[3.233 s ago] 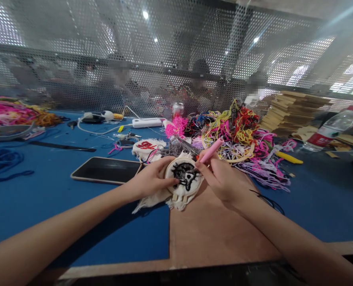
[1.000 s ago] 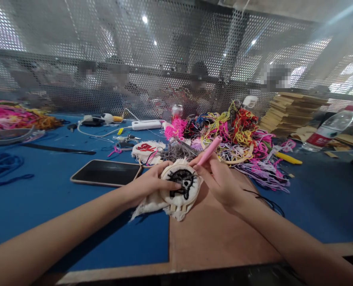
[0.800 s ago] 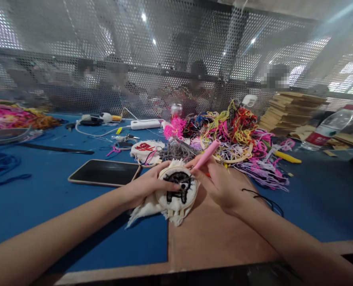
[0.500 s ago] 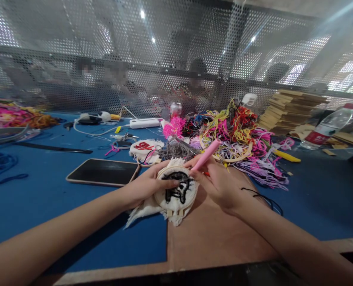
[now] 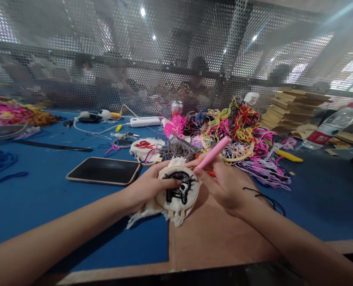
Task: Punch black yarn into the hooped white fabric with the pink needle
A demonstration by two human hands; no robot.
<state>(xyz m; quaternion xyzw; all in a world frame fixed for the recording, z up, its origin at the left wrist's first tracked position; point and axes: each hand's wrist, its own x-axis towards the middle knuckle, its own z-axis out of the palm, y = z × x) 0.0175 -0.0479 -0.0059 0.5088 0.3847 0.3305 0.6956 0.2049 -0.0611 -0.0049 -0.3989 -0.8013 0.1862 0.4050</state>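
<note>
My left hand (image 5: pixel 149 184) grips a small round embroidery hoop (image 5: pixel 176 205) by its left side, thumb lying across the stitched face. White cloth with frayed edges is stretched in it, bearing a black animal-like outline in thick yarn. Between the fingers and thumb of my right hand (image 5: pixel 221 182) is a pink punch needle (image 5: pixel 214 153), tilted up to the right. Its lower end is beside the hoop's upper right edge; the tip is hidden. Behind the hoop lies a second hooped cloth (image 5: pixel 145 145) with red stitching.
A phone (image 5: pixel 103 171) lies left of my hands. Tangled coloured yarn (image 5: pixel 224 127) is heaped behind them, with a yellow-handled tool (image 5: pixel 289 155) at its right. Farther right are a water bottle (image 5: pixel 333 126) and stacked cardboard (image 5: pixel 286 111). A white power strip (image 5: pixel 146 122) sits farther back.
The pink punch needle and my right hand have shifted slightly right, and the punch needle leans a little more to the right. My left hand keeps hold of the hoop.
</note>
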